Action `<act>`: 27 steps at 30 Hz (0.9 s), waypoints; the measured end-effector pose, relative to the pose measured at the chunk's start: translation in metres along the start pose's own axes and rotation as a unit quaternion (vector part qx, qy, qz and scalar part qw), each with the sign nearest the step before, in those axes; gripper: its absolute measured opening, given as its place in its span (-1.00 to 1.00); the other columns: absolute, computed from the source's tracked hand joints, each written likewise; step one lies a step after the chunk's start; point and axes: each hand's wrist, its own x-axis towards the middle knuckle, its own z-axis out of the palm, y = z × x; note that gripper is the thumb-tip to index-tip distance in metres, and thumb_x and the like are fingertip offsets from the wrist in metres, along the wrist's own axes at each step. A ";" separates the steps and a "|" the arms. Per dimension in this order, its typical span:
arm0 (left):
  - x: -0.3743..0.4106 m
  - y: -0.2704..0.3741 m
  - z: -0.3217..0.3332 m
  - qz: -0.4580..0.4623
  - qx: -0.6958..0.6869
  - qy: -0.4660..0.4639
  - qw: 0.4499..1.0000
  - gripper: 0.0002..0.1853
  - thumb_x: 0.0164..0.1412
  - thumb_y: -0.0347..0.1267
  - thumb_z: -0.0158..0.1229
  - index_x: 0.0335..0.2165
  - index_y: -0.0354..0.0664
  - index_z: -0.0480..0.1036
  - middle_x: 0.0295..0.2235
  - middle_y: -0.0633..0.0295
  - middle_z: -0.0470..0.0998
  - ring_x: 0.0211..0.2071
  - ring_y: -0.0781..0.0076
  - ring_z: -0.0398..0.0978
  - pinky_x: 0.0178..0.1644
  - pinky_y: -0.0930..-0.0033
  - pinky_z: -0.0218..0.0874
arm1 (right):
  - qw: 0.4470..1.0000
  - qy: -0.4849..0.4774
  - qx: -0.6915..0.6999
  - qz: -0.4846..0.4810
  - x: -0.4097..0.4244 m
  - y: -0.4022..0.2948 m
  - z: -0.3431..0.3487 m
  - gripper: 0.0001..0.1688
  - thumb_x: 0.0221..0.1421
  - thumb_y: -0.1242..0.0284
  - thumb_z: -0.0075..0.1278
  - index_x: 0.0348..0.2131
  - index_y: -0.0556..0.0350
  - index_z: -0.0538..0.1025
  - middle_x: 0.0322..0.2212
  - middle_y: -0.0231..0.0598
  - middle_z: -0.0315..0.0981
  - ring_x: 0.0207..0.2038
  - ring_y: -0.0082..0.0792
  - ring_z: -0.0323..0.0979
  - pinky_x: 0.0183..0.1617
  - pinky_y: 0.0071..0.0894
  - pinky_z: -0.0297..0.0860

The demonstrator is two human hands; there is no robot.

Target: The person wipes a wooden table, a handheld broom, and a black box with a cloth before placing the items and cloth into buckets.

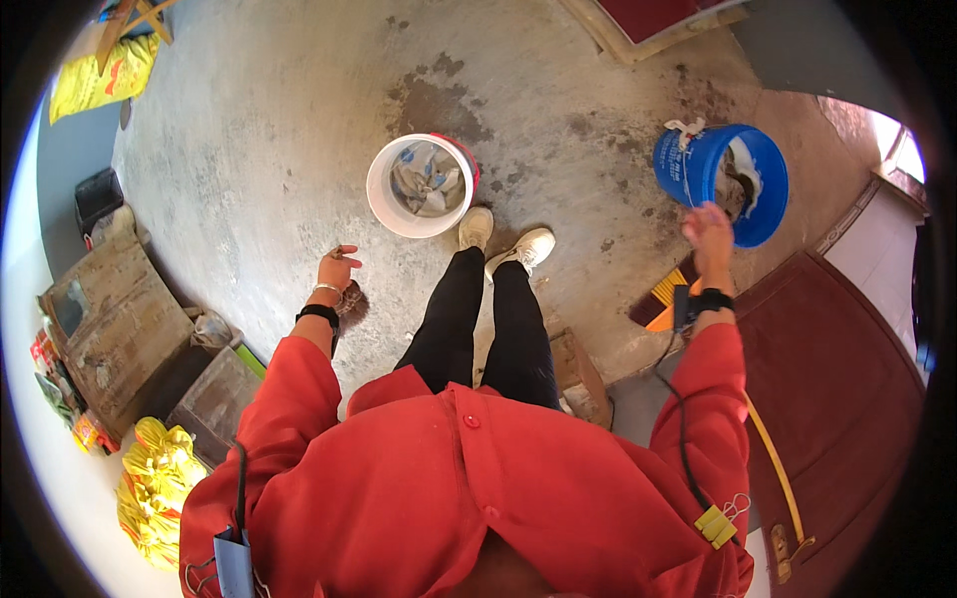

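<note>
My left hand (338, 267) hangs over the concrete floor, fingers apart; a small dark patch shows between them, too small to identify. Below and to the left of a white bucket (380, 190), it touches neither the bucket nor the pale and blue cloth-like pieces (430, 183) inside. Over the near side of a tilted blue bucket (673, 168) is my right hand (709, 228), blurred, its fingers partly curled. A thin wire handle runs down the bucket toward these fingers; whether they grip it is unclear. The blue bucket contains murky grey-brown and white matter (736, 179).
A broom head (662, 299) lies beneath my right forearm, beside a dark red door (830, 359). My shoes (523, 250) stand below the white bucket. An open cardboard box (579, 374) is beside my legs. Worn wooden furniture (123, 321) and yellow bags (161, 478) line the left.
</note>
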 end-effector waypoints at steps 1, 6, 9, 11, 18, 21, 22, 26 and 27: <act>0.007 -0.006 0.003 -0.008 -0.014 -0.007 1.000 -0.68 0.00 -0.57 -0.17 -0.26 -0.16 0.43 -0.54 0.20 0.51 -0.73 0.57 0.16 -0.69 0.49 0.02 | 0.998 -0.026 -0.003 0.056 -0.001 0.021 0.025 -0.65 0.03 0.55 -0.09 -0.13 0.15 0.34 -0.34 -0.18 0.40 -0.34 -0.33 0.42 -0.36 -0.41 0.41; 0.033 -0.018 0.024 -0.012 -0.014 -0.064 0.998 -0.70 0.03 -0.55 -0.16 -0.27 -0.14 0.44 -0.52 0.25 0.51 -0.76 0.59 0.13 -0.70 0.52 0.02 | 0.962 -0.152 -0.048 0.219 0.001 0.124 0.179 -0.63 0.05 0.55 -0.14 -0.09 0.12 0.33 -0.27 -0.15 0.40 -0.34 -0.32 0.42 -0.30 -0.37 0.41; 0.053 -0.039 0.032 -0.022 -0.016 -0.145 0.989 -0.70 0.03 -0.53 -0.14 -0.26 -0.13 0.45 -0.49 0.27 0.51 -0.72 0.61 0.20 -0.67 0.53 0.08 | 0.931 -0.254 -0.112 0.235 0.025 0.193 0.257 -0.51 -0.01 0.59 -0.16 -0.01 0.08 0.29 -0.15 -0.11 0.34 -0.17 -0.26 0.36 -0.18 -0.29 0.35; 0.058 -0.050 0.041 0.020 0.080 -0.163 0.983 -0.68 0.03 -0.53 -0.16 -0.25 -0.13 0.45 -0.48 0.27 0.51 -0.66 0.59 0.28 -0.62 0.54 0.14 | 0.915 -0.297 -0.220 0.161 0.037 0.221 0.311 -0.42 -0.04 0.64 -0.22 0.05 0.07 0.23 -0.07 -0.08 0.27 -0.07 -0.24 0.28 -0.06 -0.31 0.27; 0.091 -0.061 0.070 0.039 0.072 -0.159 0.984 -0.62 -0.07 -0.64 -0.19 -0.26 -0.20 0.45 -0.45 0.22 0.51 -0.41 0.49 0.43 -0.27 0.49 0.26 | 0.874 -0.360 -0.322 -0.061 0.103 0.310 0.388 -0.26 -0.14 0.79 -0.39 0.11 0.08 0.12 -0.01 -0.05 0.23 0.09 -0.24 0.15 0.09 -0.39 0.10; 0.082 -0.071 0.086 0.084 0.036 -0.144 0.985 -0.61 -0.10 -0.65 -0.17 -0.27 -0.20 0.45 -0.41 0.18 0.50 -0.37 0.44 0.44 -0.24 0.48 0.26 | 0.829 -0.461 -0.306 0.083 0.084 0.279 0.392 -0.34 -0.15 0.75 -0.29 0.03 0.11 0.23 -0.07 -0.10 0.27 0.05 -0.29 0.18 0.06 -0.41 0.14; 0.080 -0.065 0.090 0.091 0.056 -0.144 0.984 -0.60 -0.13 -0.66 -0.14 -0.26 -0.20 0.45 -0.39 0.15 0.49 -0.34 0.41 0.43 -0.22 0.46 0.27 | 0.806 -0.490 -0.297 0.147 0.077 0.264 0.389 -0.37 -0.16 0.73 -0.25 0.00 0.12 0.27 -0.09 -0.12 0.28 0.04 -0.31 0.19 0.05 -0.42 0.15; 0.074 -0.050 0.103 0.111 0.057 -0.164 0.979 -0.62 -0.12 -0.64 -0.11 -0.27 -0.18 0.45 -0.42 0.17 0.49 -0.38 0.40 0.44 -0.23 0.43 0.28 | 0.814 -0.487 -0.284 0.138 0.068 0.263 0.369 -0.45 -0.15 0.66 -0.12 -0.06 0.11 0.33 -0.11 -0.16 0.30 0.01 -0.36 0.20 0.01 -0.43 0.19; 0.072 -0.044 0.106 0.090 0.054 -0.174 0.979 -0.63 -0.11 -0.63 -0.11 -0.27 -0.18 0.45 -0.43 0.17 0.50 -0.40 0.39 0.44 -0.24 0.43 0.28 | 0.827 -0.476 -0.282 0.098 0.067 0.263 0.368 -0.41 -0.15 0.67 -0.13 -0.02 0.11 0.30 -0.10 -0.15 0.29 0.01 -0.35 0.19 0.02 -0.42 0.19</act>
